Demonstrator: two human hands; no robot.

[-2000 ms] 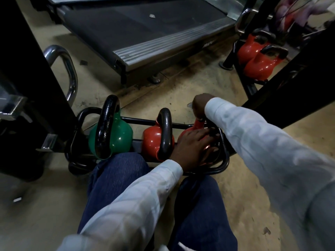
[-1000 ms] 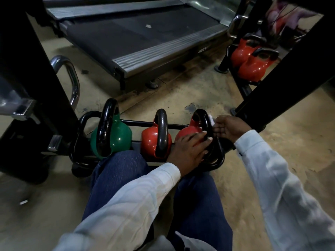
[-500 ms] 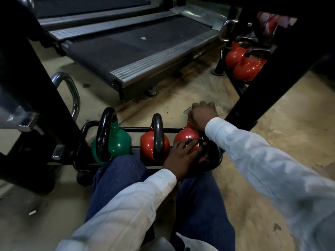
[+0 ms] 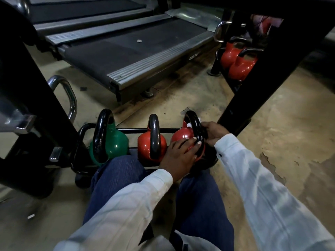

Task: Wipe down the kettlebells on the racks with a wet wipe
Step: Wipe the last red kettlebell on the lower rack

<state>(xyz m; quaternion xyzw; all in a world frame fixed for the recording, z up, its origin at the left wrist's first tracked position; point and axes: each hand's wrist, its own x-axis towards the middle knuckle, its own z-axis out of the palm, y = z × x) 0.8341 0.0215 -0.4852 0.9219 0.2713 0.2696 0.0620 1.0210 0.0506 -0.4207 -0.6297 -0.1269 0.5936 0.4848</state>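
Mid frame, our low rack (image 4: 126, 130) holds three: one green kettlebell (image 4: 117, 144), two red kettlebells (image 4: 143, 147). Our left hand (image 4: 178, 156) lies loose-fingered on the right one. Our right hand (image 4: 214, 132) squeezes one wet wipe (image 4: 190, 125) round its handle (image 4: 192, 117). Upper right, we see two far kettlebells (image 4: 241, 67)

So the person's in a white long-sleeved fabric shirt (image 4: 116, 214) with a faint check. The left sleeve (image 4: 145, 189) and right sleeve (image 4: 253, 178) end in plain cuffs. Dark blue finely ribbed trousers (image 4: 117, 171) too. Left hand (image 4: 178, 156) and right hand (image 4: 214, 132) are bare.
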